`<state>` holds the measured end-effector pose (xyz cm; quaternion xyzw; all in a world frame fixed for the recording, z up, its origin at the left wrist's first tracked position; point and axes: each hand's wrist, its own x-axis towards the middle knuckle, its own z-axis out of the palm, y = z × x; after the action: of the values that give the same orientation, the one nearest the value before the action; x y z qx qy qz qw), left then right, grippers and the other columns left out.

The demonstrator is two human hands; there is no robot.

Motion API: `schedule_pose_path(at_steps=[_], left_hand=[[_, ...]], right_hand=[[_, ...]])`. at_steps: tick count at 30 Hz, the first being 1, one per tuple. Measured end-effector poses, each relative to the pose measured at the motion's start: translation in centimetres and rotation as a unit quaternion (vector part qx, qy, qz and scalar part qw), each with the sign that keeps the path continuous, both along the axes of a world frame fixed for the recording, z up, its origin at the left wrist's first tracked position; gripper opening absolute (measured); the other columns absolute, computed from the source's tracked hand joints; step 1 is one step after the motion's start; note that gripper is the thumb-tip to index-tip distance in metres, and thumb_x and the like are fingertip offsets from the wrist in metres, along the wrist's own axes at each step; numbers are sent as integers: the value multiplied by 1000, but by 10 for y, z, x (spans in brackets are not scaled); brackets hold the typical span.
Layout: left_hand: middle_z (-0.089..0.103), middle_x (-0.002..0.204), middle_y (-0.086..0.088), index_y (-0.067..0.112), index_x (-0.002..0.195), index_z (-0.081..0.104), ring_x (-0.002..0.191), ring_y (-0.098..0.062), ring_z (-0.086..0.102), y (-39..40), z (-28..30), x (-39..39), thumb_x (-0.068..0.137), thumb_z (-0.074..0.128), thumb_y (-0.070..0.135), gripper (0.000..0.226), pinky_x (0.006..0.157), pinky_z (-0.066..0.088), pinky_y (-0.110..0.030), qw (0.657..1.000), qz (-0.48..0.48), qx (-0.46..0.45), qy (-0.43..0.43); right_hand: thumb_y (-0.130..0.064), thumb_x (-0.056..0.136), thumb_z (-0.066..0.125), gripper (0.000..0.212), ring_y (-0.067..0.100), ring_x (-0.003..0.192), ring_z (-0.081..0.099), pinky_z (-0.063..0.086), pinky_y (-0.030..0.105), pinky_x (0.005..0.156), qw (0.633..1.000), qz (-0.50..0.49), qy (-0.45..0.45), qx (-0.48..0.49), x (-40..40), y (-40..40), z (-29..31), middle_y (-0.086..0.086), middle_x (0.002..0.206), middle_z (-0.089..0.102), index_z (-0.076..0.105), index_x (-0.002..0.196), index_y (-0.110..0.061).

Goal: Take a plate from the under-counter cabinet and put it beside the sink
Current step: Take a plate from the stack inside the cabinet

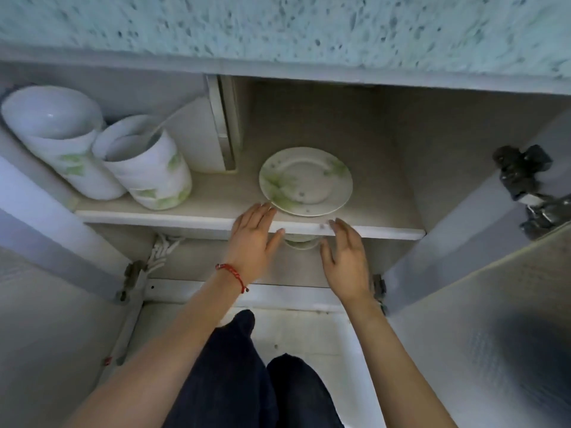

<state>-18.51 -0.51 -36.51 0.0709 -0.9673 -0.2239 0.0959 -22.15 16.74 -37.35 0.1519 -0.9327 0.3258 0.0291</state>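
Note:
A white plate (306,180) with green leaf print lies flat on the upper shelf (191,216) of the open under-counter cabinet. My left hand (255,239), with a red cord at the wrist, hovers at the shelf's front edge with its fingertips at the plate's near-left rim; fingers apart, holding nothing. My right hand (346,257) is open just below and right of the plate's near edge, apart from it. Under the shelf edge, between my hands, part of another white dish (301,242) shows; most of it is hidden.
Two stacks of white bowls (92,149) with green print lean on the shelf's left side. Both cabinet doors stand open, the right one (482,335) bearing a dark hinge (525,180). The speckled countertop edge (278,29) overhangs above. My dark-trousered knees (256,381) are below.

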Motion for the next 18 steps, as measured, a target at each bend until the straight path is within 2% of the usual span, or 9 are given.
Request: schedule_pose_path(at_steps=[3, 6, 11, 14, 16, 18], left_hand=[[51, 135, -18, 3, 127, 48, 129, -34, 42, -4, -16, -9, 87, 30, 43, 60, 108, 33, -48, 999, -2, -6, 38], [52, 134, -18, 3, 125, 50, 128, -34, 44, -6, -26, -18, 86, 30, 43, 59, 105, 37, -50, 998, 4, 10, 54], [56, 129, -20, 3, 121, 54, 122, -35, 50, -1, -25, -27, 85, 33, 41, 56, 101, 42, -51, 996, 5, 33, 85], [59, 124, -22, 1, 118, 57, 116, -35, 54, 4, -17, -33, 88, 45, 31, 44, 99, 44, -42, 983, 35, 118, 133], [61, 121, -20, 1, 117, 58, 110, -33, 57, 8, -12, -35, 88, 54, 20, 35, 93, 42, -31, 964, 88, 203, 150], [65, 115, -17, 3, 114, 61, 105, -30, 59, 12, -9, -38, 86, 55, 20, 33, 84, 40, -24, 931, 154, 296, 145]], right_hand=[[-33, 87, 33, 52, 32, 122, 48, 35, 34, 105, 999, -7, 50, -16, -10, -5, -16, 19, 131, 54, 51, 124, -1], [-32, 87, 35, 49, 32, 119, 52, 41, 43, 103, 996, -19, 81, -41, -18, -8, -21, 17, 127, 58, 54, 121, -3], [-29, 86, 36, 47, 35, 113, 57, 44, 45, 99, 993, -27, 101, -62, -27, -12, -16, 20, 122, 61, 57, 117, 1], [-27, 88, 41, 44, 33, 117, 53, 43, 42, 101, 989, -39, 77, -119, -33, -12, -9, 19, 126, 58, 55, 120, 0], [-18, 90, 49, 37, 29, 115, 54, 45, 33, 94, 978, -71, 39, -192, -36, -13, -6, 17, 126, 58, 53, 123, -1], [-12, 90, 53, 34, 24, 109, 58, 42, 23, 86, 957, -120, -4, -263, -37, -16, -2, 14, 123, 61, 55, 122, -3]])
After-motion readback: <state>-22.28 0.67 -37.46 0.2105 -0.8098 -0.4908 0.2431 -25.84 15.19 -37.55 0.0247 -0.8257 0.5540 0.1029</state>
